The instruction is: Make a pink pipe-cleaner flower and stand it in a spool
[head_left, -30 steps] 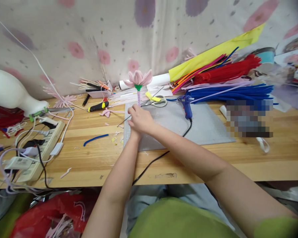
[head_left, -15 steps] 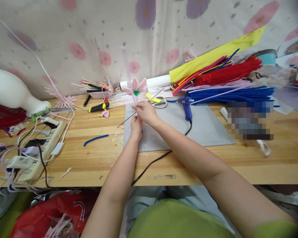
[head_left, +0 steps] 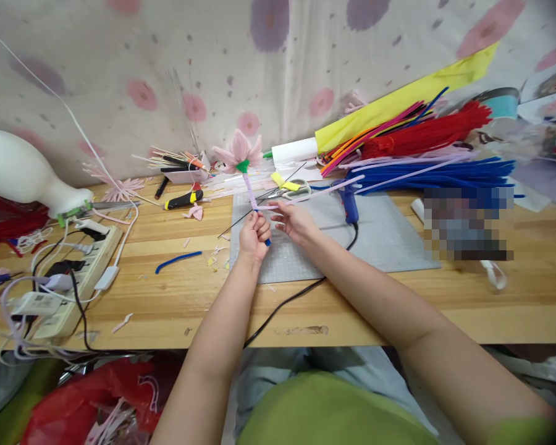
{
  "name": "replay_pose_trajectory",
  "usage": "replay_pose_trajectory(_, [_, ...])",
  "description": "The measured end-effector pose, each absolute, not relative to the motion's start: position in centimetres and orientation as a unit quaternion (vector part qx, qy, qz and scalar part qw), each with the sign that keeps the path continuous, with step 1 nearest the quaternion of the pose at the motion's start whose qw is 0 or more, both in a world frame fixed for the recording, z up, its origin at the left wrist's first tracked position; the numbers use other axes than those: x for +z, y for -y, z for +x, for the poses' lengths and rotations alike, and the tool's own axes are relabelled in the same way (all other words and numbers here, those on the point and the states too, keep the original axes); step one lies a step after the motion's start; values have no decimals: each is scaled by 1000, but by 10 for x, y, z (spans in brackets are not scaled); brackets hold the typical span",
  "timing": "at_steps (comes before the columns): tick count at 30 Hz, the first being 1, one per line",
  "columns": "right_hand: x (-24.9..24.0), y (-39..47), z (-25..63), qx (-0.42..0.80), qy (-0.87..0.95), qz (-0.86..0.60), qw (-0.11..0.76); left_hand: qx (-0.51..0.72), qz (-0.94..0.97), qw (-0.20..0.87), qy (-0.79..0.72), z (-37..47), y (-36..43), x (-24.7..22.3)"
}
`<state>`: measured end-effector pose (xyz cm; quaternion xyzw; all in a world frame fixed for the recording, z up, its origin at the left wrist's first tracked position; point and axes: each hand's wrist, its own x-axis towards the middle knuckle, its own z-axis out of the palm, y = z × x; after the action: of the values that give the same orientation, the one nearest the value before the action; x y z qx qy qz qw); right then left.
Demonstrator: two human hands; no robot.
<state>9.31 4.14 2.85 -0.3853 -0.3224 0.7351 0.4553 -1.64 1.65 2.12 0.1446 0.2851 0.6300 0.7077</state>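
A pink pipe-cleaner flower [head_left: 241,151] with a green base stands upright, tilted slightly left. Lavender pipe cleaner wraps the upper part of its stem [head_left: 250,188], and a blue end shows below my fist. My left hand [head_left: 254,236] is closed around the stem. From the wrapped part a loose length of lavender pipe cleaner [head_left: 327,191] runs to the right. My right hand [head_left: 296,222] has that strand between its thumb and fingers, close to the stem. Both hands are over the left part of the grey cutting mat [head_left: 384,241].
On the mat are a blue glue gun [head_left: 349,204] with a black cord and, behind my right hand, scissors [head_left: 301,190]. Blue pipe cleaners [head_left: 445,179] and red ones [head_left: 430,133] lie at the back right. A power strip [head_left: 81,281] with tangled cables is at left.
The flower has shifted slightly left and now tilts. My right hand has moved right and down from the stem, and the lavender strand now stretches sideways to the right.
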Motion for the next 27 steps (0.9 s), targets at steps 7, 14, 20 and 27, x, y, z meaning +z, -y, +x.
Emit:
replay_pose_trajectory(7, [31, -52, 82, 849, 299, -352, 257, 620, 146, 738, -223, -11, -2, 24])
replay_pose_trajectory(14, [43, -55, 63, 867, 370, -324, 82, 632, 164, 716, -246, -8, 4, 27])
replay_pose_trajectory(20, [34, -50, 73, 686, 501, -470, 239, 623, 224, 691, -291, -18, -13, 29])
replay_pose_trajectory(27, [58, -29, 68, 136, 837, -448, 285, 700, 241, 519, -427, -8, -33, 1])
